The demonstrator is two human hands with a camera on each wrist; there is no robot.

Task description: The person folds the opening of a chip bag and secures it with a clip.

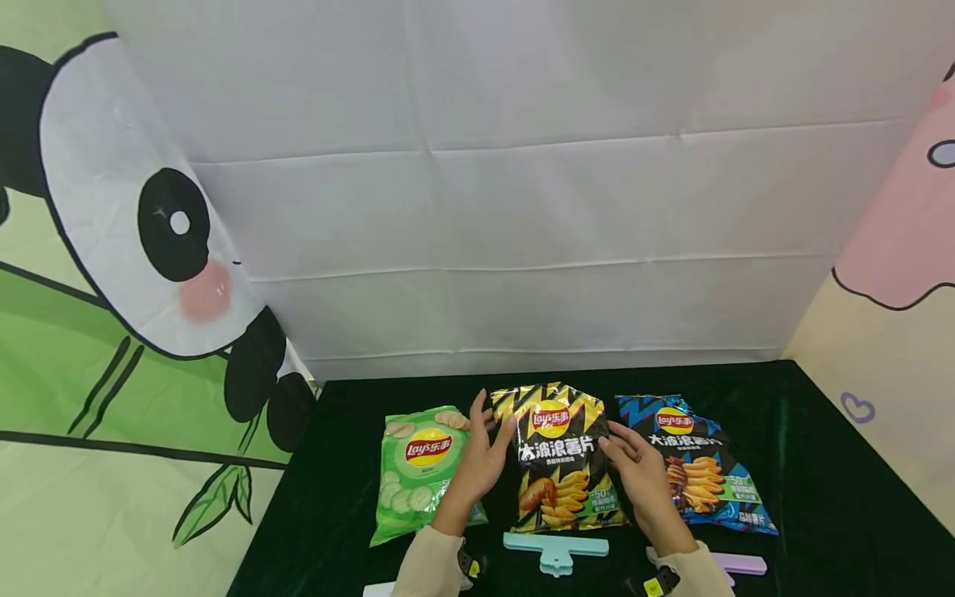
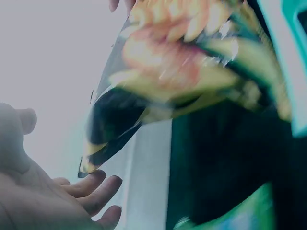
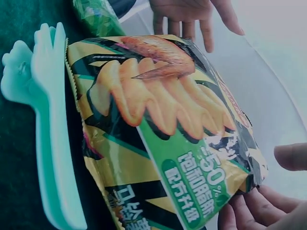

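A black and yellow Lay's chip bag [image 1: 555, 456] lies in the middle of the dark green cloth, printed with a chicken wing and wavy chips. My left hand [image 1: 481, 456] is at its upper left side, fingers spread and thumb apart. In the left wrist view the left fingertips [image 2: 98, 179] are right by the bag's corner; whether they touch is unclear. My right hand [image 1: 642, 477] touches the bag's right edge. In the right wrist view the right fingers [image 3: 254, 208] reach under that edge, while the thumb stands off from the bag.
A green Lay's bag [image 1: 421, 477] lies left, a blue and black one [image 1: 697, 464] right. A light blue bag clip [image 1: 555, 547] lies just in front of the middle bag. A purple clip [image 1: 739, 564] is partly hidden by the right wrist, a white piece [image 1: 379, 589] by the left sleeve.
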